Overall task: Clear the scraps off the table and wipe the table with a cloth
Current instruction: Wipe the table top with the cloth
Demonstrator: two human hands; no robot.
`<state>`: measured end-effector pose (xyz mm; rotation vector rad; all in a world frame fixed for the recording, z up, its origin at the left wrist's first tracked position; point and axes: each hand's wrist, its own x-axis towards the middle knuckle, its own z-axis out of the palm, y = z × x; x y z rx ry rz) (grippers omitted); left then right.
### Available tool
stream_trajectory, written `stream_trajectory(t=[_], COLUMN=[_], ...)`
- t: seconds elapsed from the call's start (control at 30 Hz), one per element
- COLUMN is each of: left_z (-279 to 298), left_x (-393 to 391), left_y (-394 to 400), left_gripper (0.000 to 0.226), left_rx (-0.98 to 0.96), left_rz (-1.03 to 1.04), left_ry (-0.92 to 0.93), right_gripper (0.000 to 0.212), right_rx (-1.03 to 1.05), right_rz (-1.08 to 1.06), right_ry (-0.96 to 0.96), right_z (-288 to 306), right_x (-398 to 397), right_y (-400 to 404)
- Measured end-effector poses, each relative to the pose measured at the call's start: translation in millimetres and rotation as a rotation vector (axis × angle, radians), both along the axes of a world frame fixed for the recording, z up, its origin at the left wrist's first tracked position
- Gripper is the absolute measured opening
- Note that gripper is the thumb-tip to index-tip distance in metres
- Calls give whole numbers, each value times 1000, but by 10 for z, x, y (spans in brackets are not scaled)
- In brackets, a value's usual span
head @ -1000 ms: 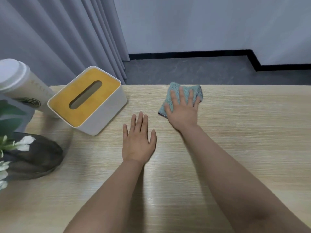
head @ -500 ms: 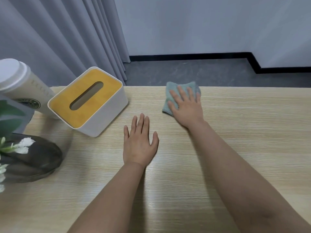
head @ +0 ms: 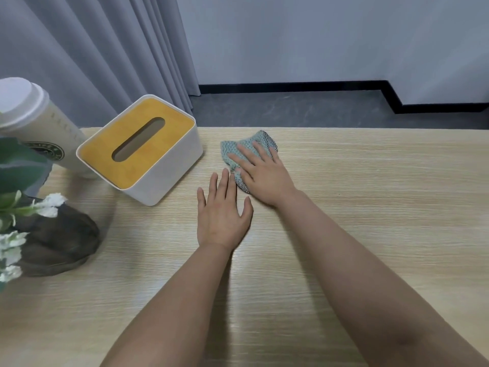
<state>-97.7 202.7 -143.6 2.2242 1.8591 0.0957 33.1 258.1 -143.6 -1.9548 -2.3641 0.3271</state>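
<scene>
Toward the far edge of the bench, your right hand lies flat on the cloth, fingers straight and spread, pressing it to the surface rather than gripping it. Cloth is bunched, green knit with a checked border; it shows past your fingertips toward 11 o'clock and again under the heel of the hand at 7 o'clock. Its long axis runs roughly from 1 o'clock to 7 o'clock, slantwise to the bench edge.

Your left hand rests palm down on bare wood, fingers straight and relaxed, holding nothing. It sits just beside the cloth, at about 7 o'clock from it; whether the fingertips touch the checked border cannot be told.

Tissue box stands at 9 o'clock from the cloth, near but apart. Lidded cup and the plant stand farther out the same way.

No scraps are visible on the bench. Judgement: wiping is the step in hand. Unwiped ground lies mostly from 3 o'clock round to 6 o'clock of the cloth, all within your right arm's reach; a stroke toward 9 o'clock risks nudging the tissue box
</scene>
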Motion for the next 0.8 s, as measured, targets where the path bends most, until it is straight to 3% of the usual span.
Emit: stream_trajectory(t=[0.1, 0.27, 0.37, 0.43, 0.53, 0.6, 0.7, 0.8], left_z=[2, -1, -8, -4, -5, 0, 3, 1], left_x=[-7, -15, -16, -14, -12, -13, -10, -17], left_y=[-8, -17, -17, -9, -2, 8, 1, -8], left_gripper=[62, 62, 62, 62, 62, 61, 62, 62], left_rx=[-6, 0, -5, -5, -6, -3, -7, -10], left_rz=[-2, -9, -13, -19, -21, -19, -22, -25], left_ry=[-17, -22, -17, -17, -19, -9, -3, -18], right_gripper=[49, 51, 52, 51, 49, 48, 47, 47], right_rx=[-29, -25, -56, -46, 7, -5, -17, -29], right_rz=[-154, -596, -722, -622, -182, -33, -40, -216], right_ry=[5, -24, -41, -48, -36, -13, 2, 24], right_z=[-2, -26, -12, 12, 23, 47, 45, 9], right_x=[220, 790, 759, 510, -2, -136, 50, 381], right_y=[-42, -276, -311, -258, -240, -258, -284, -394])
